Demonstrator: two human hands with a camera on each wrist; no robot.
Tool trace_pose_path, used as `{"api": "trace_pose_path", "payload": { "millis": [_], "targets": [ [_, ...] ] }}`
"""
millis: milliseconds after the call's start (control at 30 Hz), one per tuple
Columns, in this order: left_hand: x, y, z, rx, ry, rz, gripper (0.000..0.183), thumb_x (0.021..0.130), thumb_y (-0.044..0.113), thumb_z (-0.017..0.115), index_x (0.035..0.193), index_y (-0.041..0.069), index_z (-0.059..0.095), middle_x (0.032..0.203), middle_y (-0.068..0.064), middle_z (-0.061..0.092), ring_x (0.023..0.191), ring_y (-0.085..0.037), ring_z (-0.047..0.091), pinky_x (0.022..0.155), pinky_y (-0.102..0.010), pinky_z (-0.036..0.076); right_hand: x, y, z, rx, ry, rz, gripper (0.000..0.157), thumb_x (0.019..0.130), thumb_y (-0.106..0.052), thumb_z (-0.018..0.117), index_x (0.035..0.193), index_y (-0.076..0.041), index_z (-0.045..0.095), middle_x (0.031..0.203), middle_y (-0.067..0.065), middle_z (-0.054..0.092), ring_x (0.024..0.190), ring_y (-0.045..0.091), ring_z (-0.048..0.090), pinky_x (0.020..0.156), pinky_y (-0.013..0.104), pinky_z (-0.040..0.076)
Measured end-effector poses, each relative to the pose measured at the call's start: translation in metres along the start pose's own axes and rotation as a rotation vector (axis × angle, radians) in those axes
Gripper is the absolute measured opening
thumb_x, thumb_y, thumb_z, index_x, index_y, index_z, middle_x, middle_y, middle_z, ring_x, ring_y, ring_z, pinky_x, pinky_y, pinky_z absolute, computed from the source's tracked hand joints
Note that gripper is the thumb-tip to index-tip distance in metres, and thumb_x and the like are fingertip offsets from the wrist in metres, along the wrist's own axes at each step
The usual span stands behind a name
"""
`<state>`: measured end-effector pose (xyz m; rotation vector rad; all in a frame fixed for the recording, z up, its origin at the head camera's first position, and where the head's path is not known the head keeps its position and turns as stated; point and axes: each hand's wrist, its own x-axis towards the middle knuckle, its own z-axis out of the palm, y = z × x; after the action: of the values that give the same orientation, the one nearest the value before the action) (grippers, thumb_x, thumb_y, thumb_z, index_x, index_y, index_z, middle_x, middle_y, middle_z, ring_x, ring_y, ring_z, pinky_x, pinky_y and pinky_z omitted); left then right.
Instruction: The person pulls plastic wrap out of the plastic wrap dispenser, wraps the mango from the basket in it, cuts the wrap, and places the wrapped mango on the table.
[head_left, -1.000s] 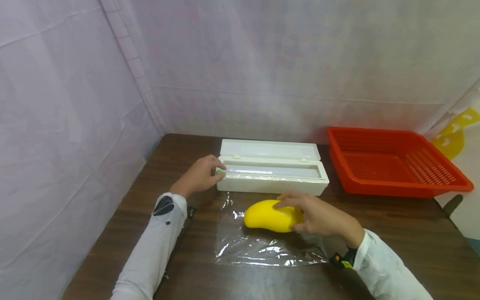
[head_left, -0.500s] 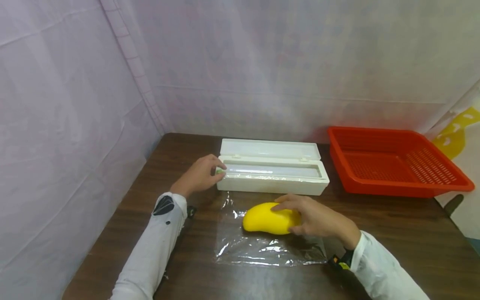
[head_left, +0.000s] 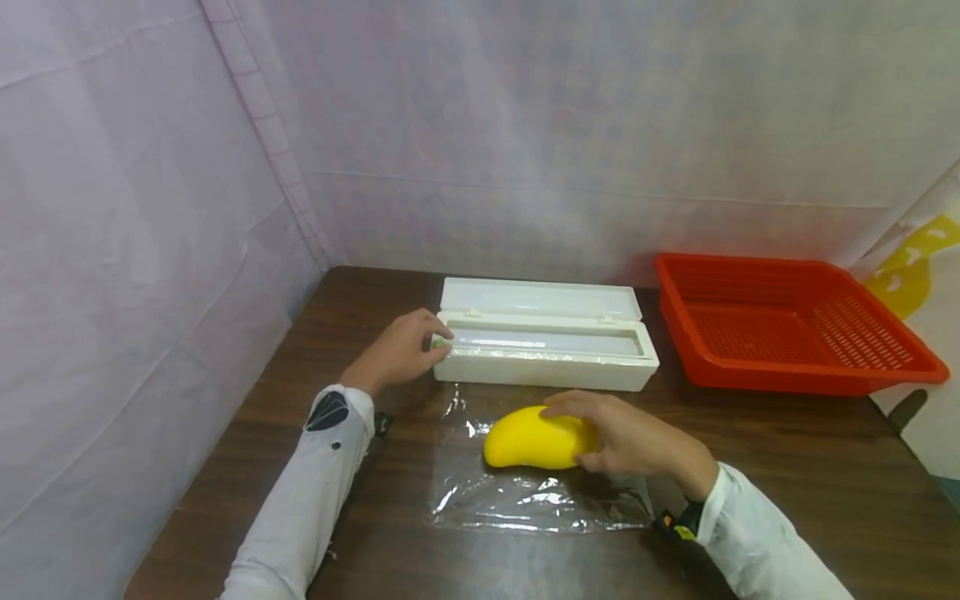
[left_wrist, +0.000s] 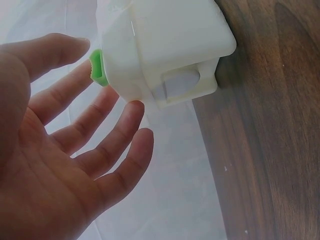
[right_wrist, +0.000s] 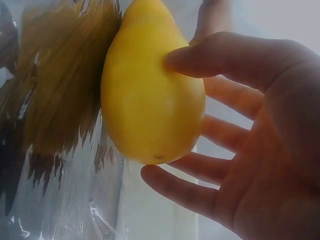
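Observation:
A yellow mango (head_left: 528, 438) lies over a sheet of clear cling film (head_left: 498, 504) on the table. My right hand (head_left: 633, 437) holds its right end, thumb on the near side and fingers on the far side; the right wrist view shows the mango (right_wrist: 152, 95) between them. The film runs out of a white cling film dispenser (head_left: 540, 371), whose lid stands raised at the back. At the dispenser's left end is my left hand (head_left: 401, 350), fingers loosely bent. In the left wrist view its thumb is beside a green slider (left_wrist: 98, 69), and its fingers reach the dispenser's end.
A red plastic basket (head_left: 780, 379) stands right of the dispenser, near the back of the brown wooden table (head_left: 300, 450). White sheeting (head_left: 562, 125) hangs behind and along the left side. A yellow patterned piece (head_left: 903, 279) shows at the far right.
My right hand and the mango have shifted slightly left and toward the near edge over the film. The left hand has kept its place.

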<state>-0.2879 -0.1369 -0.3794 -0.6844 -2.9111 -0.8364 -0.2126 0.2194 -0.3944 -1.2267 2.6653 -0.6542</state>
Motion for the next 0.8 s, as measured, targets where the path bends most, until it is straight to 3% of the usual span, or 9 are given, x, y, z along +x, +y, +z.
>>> {"api": "trace_pose_path", "payload": {
  "millis": [333,600,800],
  "targets": [
    [0.0,0.001,0.001,0.005,-0.004,-0.002,0.028,0.096,0.023,0.068,0.12,0.009,0.072,0.12,-0.009,0.064,0.099,-0.023,0.06,0.091,-0.04,0.054,-0.001,-0.002,0.0,0.004,-0.004,0.022,0.062,0.08,-0.018,0.081,0.138,-0.02,0.059,0.149,0.002,0.053,0.131,0.021,0.055,0.11,0.046,0.047],
    [-0.001,0.013,0.0,0.096,0.025,-0.01,0.032,0.096,0.026,0.066,0.124,0.009,0.07,0.133,-0.011,0.058,0.123,-0.029,0.054,0.109,-0.048,0.045,-0.002,-0.002,0.0,-0.024,0.005,0.028,0.065,0.08,-0.024,0.082,0.14,-0.019,0.057,0.149,0.001,0.053,0.132,0.021,0.054,0.111,0.046,0.045],
    [-0.01,0.04,-0.007,0.159,0.092,0.103,0.03,0.096,0.025,0.067,0.121,0.009,0.071,0.131,-0.011,0.06,0.12,-0.029,0.056,0.106,-0.045,0.049,-0.004,-0.004,-0.003,-0.042,0.013,0.024,0.067,0.081,-0.029,0.082,0.142,-0.018,0.055,0.15,0.003,0.052,0.133,0.022,0.054,0.111,0.046,0.046]
  ]
}}
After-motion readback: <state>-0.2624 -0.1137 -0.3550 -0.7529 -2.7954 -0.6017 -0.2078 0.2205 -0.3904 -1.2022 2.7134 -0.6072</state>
